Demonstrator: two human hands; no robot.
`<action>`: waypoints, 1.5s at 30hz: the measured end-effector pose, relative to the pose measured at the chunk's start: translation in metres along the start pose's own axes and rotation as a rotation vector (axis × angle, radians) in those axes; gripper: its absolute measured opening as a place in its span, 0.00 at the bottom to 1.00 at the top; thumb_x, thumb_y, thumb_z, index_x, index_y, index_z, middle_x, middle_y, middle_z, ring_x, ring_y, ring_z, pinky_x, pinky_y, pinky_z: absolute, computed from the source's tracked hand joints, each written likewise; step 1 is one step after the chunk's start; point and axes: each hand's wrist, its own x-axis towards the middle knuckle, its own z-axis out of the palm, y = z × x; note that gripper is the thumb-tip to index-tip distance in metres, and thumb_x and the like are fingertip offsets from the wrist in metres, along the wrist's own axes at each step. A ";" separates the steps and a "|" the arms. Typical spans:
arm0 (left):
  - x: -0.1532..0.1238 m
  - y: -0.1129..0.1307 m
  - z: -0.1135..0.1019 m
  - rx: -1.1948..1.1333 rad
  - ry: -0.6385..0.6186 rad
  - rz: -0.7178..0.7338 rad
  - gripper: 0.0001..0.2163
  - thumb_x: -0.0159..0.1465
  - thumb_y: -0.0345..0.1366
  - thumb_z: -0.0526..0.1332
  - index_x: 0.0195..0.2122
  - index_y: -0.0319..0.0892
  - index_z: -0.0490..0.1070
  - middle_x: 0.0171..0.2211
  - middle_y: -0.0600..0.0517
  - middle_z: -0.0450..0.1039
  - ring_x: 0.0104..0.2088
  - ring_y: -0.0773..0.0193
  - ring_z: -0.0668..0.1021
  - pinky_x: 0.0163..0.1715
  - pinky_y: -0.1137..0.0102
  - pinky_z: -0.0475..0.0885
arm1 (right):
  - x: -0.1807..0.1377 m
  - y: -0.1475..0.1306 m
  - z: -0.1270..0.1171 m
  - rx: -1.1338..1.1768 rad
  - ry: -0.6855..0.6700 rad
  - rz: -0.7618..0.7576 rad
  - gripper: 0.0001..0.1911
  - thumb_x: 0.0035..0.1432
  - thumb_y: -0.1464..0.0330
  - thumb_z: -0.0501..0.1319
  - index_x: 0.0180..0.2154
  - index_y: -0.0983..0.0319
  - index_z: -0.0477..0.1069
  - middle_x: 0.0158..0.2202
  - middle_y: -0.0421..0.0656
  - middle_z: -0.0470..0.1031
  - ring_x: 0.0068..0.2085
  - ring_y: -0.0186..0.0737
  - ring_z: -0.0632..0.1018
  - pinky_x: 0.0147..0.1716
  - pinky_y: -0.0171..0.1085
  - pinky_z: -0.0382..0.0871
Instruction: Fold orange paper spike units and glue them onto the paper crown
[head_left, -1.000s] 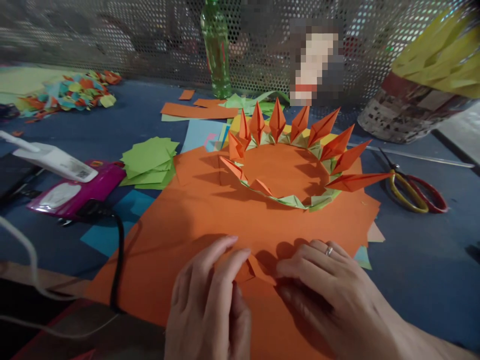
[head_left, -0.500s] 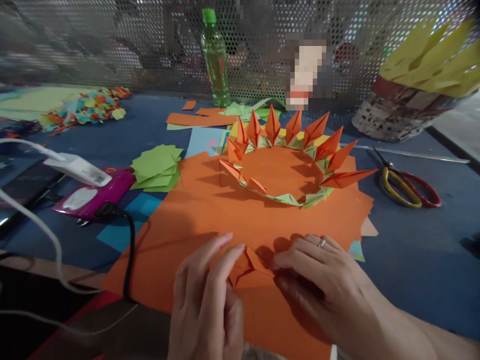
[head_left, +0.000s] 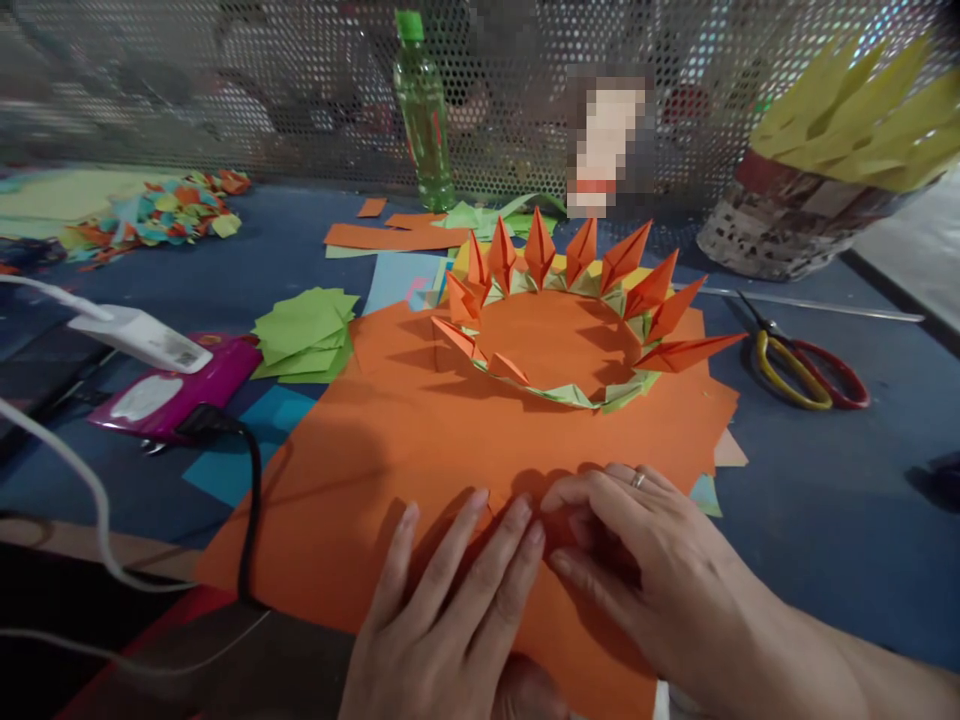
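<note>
My left hand lies flat with its fingers spread over a small folded orange paper, pressing it against the large orange sheet. Almost all of the folded piece is hidden under those fingers; only a small edge shows. Just right of it, my right hand is curled, with a gap between thumb and forefinger and nothing visible in it. It wears a ring. Beyond both hands, a paper ring of pale green folded pieces rests on the sheet, with pointed orange paper spikes along its back and sides.
Scissors lie at the right, near a container holding yellow paper shapes. At the left are green paper squares, a magenta power adapter with cables, and paper scraps. A green-capped bottle stands by a perforated metal screen.
My left hand has moved right and flattened over the folded orange paper, covering it. My right fingers have come away from that paper's right edge, and the thumb has parted from the forefinger.
</note>
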 end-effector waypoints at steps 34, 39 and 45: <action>0.001 -0.019 -0.030 -0.132 -0.027 0.003 0.26 0.76 0.44 0.49 0.69 0.32 0.53 0.62 0.40 0.68 0.65 0.53 0.66 0.71 0.50 0.42 | 0.012 0.001 -0.012 -0.316 0.145 -0.145 0.11 0.68 0.74 0.52 0.43 0.63 0.73 0.38 0.47 0.76 0.39 0.43 0.77 0.38 0.42 0.73; 0.004 -0.021 -0.029 -0.070 -0.111 0.047 0.32 0.75 0.50 0.48 0.70 0.31 0.49 0.66 0.41 0.64 0.68 0.52 0.61 0.70 0.48 0.33 | -0.014 -0.016 -0.003 -0.287 0.075 -0.416 0.19 0.65 0.79 0.49 0.51 0.68 0.73 0.48 0.52 0.78 0.47 0.45 0.79 0.47 0.42 0.77; -0.002 -0.012 -0.023 -0.210 0.118 -0.076 0.24 0.75 0.47 0.49 0.66 0.37 0.61 0.57 0.45 0.75 0.61 0.54 0.71 0.71 0.48 0.43 | -0.017 -0.007 0.008 -0.568 0.034 -0.454 0.23 0.61 0.79 0.52 0.56 0.73 0.71 0.60 0.53 0.74 0.58 0.54 0.75 0.54 0.50 0.75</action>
